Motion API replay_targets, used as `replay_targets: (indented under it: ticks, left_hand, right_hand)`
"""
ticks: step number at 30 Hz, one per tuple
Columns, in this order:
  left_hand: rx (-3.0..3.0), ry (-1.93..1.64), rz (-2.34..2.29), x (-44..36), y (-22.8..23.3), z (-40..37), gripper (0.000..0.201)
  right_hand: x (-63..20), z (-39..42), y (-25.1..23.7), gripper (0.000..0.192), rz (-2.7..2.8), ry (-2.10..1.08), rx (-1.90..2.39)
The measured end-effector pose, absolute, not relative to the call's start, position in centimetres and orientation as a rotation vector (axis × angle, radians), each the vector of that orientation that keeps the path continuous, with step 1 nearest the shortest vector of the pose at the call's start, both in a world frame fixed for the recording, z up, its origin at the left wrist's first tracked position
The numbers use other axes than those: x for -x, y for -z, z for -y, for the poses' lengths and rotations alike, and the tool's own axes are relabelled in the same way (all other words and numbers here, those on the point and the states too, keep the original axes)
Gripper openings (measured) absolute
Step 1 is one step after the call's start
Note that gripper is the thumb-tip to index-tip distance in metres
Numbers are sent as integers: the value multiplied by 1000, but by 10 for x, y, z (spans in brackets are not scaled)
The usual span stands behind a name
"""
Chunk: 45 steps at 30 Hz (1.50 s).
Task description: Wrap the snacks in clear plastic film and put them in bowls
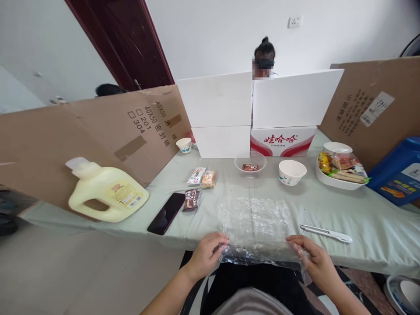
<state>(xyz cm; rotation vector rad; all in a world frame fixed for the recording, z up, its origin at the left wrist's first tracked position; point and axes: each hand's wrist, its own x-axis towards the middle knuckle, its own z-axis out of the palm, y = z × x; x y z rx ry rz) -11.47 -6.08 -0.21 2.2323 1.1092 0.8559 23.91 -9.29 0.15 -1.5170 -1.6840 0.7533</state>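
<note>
— What's off to the left of the hands?

— A jug [106, 191] lying on its side, well out past the left hand [207, 255]. Nearer in, a phone [166, 213], then three snack packets [200, 186] just beyond it.

— And the hands themselves?

— Both pinch the near edge of a sheet of clear film [256, 225]. The left hand has its fingers curled onto the left corner, the right hand [311, 258] closed on the right corner. The film lies flat on the table [377, 232] straight ahead of them, its near edge hanging a little over the table's front.

— Which way does it run?

— Its long axis runs left to right, across the body, so each hand has its own end; neither is nearer (the spread looks even).

— Beyond it?

— A glass bowl [250, 162] and a paper bowl [292, 171], well past the film. A knife [326, 233] lies just right of the right hand, and a plate [339, 180] of snacks farther off.
</note>
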Motion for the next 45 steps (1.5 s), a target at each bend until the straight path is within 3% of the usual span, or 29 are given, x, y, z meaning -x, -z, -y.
replay_targets:
  ticks: [7, 15, 24, 37, 41, 45]
  left_hand:
    - [-1729, -977, -1606, 97, -12, 19, 21]
    - [-1916, -326, -2141, 69, -21, -18, 17]
    - [-2024, -86, -2213, 67, -25, -19, 25]
    - [-1912, -304, -2183, 77, -28, -16, 13]
    - [-2126, -712, -2213, 71, -23, -9, 13]
    - [-2440, -954, -1763, 51, -19, 3, 17]
  right_hand:
    - [-235, 63, -1, 42, 1569, -684, 1809]
    - [-223, 49, 11, 52, 1737, -236, 2135]
    - [-227, 51, 16, 43, 1789, -22, 2127]
    - [-228, 57, 18, 41, 1840, 63, 2143]
    - [-227, 56, 20, 40, 1850, 111, 2127]
    - [-225, 56, 22, 38, 1869, 179, 2086]
